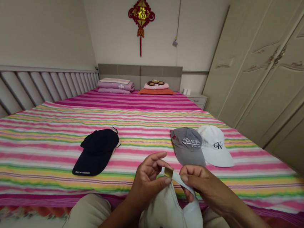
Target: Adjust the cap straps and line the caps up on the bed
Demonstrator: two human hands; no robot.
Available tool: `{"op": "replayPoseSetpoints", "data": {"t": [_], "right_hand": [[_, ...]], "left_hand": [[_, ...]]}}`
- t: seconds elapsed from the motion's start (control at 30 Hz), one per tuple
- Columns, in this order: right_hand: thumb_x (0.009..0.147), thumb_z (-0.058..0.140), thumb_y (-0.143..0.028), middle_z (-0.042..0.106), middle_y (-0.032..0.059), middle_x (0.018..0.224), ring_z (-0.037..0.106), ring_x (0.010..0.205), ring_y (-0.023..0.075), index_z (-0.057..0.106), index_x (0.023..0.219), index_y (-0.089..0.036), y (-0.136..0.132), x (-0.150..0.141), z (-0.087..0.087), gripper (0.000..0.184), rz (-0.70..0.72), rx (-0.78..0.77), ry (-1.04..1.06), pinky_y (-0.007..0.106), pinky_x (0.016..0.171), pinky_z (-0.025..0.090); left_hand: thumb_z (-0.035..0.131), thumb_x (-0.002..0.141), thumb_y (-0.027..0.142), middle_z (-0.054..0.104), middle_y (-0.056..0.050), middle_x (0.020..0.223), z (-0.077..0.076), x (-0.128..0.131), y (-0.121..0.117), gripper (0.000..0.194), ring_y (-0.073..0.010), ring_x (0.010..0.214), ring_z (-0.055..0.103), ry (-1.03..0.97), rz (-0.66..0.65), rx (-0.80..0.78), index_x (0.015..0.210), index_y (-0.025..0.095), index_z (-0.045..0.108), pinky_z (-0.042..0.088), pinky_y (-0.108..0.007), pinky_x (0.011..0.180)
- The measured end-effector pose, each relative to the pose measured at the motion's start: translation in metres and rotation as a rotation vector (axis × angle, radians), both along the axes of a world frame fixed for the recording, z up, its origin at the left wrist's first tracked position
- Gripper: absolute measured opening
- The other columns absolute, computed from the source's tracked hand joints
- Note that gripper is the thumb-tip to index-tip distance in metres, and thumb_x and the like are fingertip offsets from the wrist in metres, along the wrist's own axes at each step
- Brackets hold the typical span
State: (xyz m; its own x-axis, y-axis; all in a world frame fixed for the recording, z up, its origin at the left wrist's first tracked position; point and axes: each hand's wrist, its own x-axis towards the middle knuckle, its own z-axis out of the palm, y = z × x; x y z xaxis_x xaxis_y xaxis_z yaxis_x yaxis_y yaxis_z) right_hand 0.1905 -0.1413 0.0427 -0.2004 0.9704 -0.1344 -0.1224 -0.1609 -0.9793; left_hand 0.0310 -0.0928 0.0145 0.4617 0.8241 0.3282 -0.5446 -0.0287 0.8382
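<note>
I hold a white cap [169, 216] low in front of me, over my lap. My left hand [147, 180] pinches its back strap at the brass buckle [168, 172]. My right hand [202, 186] pinches the strap's other end just to the right. On the striped bed lie a dark navy cap [98, 151] at the left, a grey cap [187, 146] with white lettering, and a white cap [216, 146] with a black logo touching the grey one's right side.
The striped bedspread [48, 131] covers a wide bed in front of me. Folded purple bedding [115, 86] and a pillow [156, 86] sit at the headboard. A cream wardrobe [271, 66] stands at the right, a nightstand [197, 99] beside it. My knee [84, 217] shows at lower left.
</note>
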Motion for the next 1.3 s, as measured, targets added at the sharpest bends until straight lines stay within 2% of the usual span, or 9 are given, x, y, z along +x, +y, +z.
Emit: {"op": "replayPoseSetpoints", "data": {"t": [0.2, 0.4, 0.57, 0.7, 0.9, 1.07, 1.17, 1.23, 1.3], "right_hand": [[0.067, 0.066, -0.039, 0.051, -0.0040, 0.045, 0.038, 0.034, 0.0026, 0.050, 0.059, -0.014, 0.003, -0.009, -0.001, 0.031, -0.024, -0.008, 0.082, 0.016, 0.037, 0.025], [0.072, 0.060, -0.044, 0.058, 0.0017, 0.055, 0.049, 0.043, 0.0066, 0.055, 0.069, -0.011, 0.004, 0.000, -0.007, 0.033, 0.094, -0.024, 0.082, 0.019, 0.044, 0.034], [0.064, 0.069, -0.041, 0.052, -0.0032, 0.045, 0.037, 0.034, 0.0021, 0.053, 0.060, -0.012, 0.003, -0.001, -0.007, 0.034, 0.027, -0.056, 0.055, 0.016, 0.036, 0.023], [0.063, 0.069, -0.041, 0.053, -0.0028, 0.045, 0.038, 0.034, 0.0018, 0.054, 0.059, -0.011, 0.003, -0.004, -0.004, 0.033, 0.016, -0.065, 0.077, 0.016, 0.035, 0.023], [0.064, 0.068, -0.039, 0.057, -0.0004, 0.048, 0.044, 0.035, 0.0045, 0.055, 0.063, -0.011, 0.004, -0.001, -0.004, 0.030, 0.046, -0.099, 0.098, 0.016, 0.037, 0.029], [0.062, 0.071, -0.039, 0.056, -0.0015, 0.046, 0.042, 0.033, 0.0029, 0.054, 0.061, -0.011, 0.002, -0.001, -0.004, 0.032, 0.031, -0.089, 0.120, 0.015, 0.036, 0.026], [0.062, 0.071, -0.038, 0.056, -0.0018, 0.047, 0.041, 0.034, 0.0025, 0.054, 0.061, -0.011, 0.002, 0.001, -0.005, 0.032, 0.020, -0.084, 0.128, 0.015, 0.036, 0.026], [0.063, 0.070, -0.037, 0.056, -0.0018, 0.047, 0.041, 0.034, 0.0024, 0.053, 0.061, -0.012, 0.002, 0.003, -0.006, 0.031, 0.008, -0.085, 0.138, 0.014, 0.035, 0.025], [0.064, 0.070, -0.037, 0.056, -0.0017, 0.048, 0.041, 0.034, 0.0025, 0.053, 0.061, -0.012, 0.003, 0.004, -0.007, 0.030, 0.004, -0.086, 0.142, 0.015, 0.035, 0.025]], "left_hand": [[0.072, 0.058, 0.013, 0.060, 0.000, 0.081, -0.002, 0.002, -0.001, 0.051, -0.0092, 0.066, 0.056, 0.093, -0.040, -0.033, 0.106, 0.022, 0.056, 0.042, -0.019, 0.059], [0.073, 0.058, 0.016, 0.061, 0.001, 0.080, 0.001, -0.002, -0.004, 0.048, -0.0086, 0.066, 0.056, 0.079, 0.033, -0.092, 0.103, 0.022, 0.057, 0.042, -0.019, 0.061], [0.072, 0.059, 0.016, 0.060, 0.000, 0.081, -0.003, -0.002, -0.001, 0.050, -0.0103, 0.068, 0.056, 0.141, -0.038, -0.046, 0.105, 0.022, 0.055, 0.043, -0.021, 0.062], [0.073, 0.057, 0.017, 0.063, -0.001, 0.080, -0.002, -0.003, 0.001, 0.061, -0.0135, 0.073, 0.058, 0.210, -0.001, 0.027, 0.113, 0.021, 0.050, 0.043, -0.025, 0.067], [0.074, 0.056, 0.017, 0.066, -0.003, 0.080, 0.000, -0.004, 0.001, 0.073, -0.0172, 0.080, 0.059, 0.231, 0.045, 0.019, 0.121, 0.018, 0.043, 0.042, -0.029, 0.075], [0.075, 0.054, 0.017, 0.068, -0.004, 0.079, -0.001, -0.003, 0.002, 0.082, -0.0188, 0.087, 0.058, 0.268, 0.052, 0.030, 0.128, 0.017, 0.037, 0.034, -0.034, 0.091], [0.075, 0.055, 0.021, 0.067, -0.005, 0.084, -0.002, -0.004, 0.004, 0.081, -0.0163, 0.078, 0.059, 0.165, -0.094, -0.071, 0.127, 0.019, 0.038, 0.040, -0.031, 0.079], [0.074, 0.058, 0.030, 0.066, -0.008, 0.090, -0.004, -0.005, 0.007, 0.068, -0.0160, 0.073, 0.059, 0.063, -0.203, -0.161, 0.119, 0.018, 0.047, 0.042, -0.028, 0.068], [0.073, 0.058, 0.033, 0.064, -0.010, 0.093, -0.003, -0.006, 0.010, 0.054, -0.0161, 0.074, 0.059, 0.034, -0.232, -0.206, 0.106, 0.016, 0.056, 0.042, -0.026, 0.064]]}}
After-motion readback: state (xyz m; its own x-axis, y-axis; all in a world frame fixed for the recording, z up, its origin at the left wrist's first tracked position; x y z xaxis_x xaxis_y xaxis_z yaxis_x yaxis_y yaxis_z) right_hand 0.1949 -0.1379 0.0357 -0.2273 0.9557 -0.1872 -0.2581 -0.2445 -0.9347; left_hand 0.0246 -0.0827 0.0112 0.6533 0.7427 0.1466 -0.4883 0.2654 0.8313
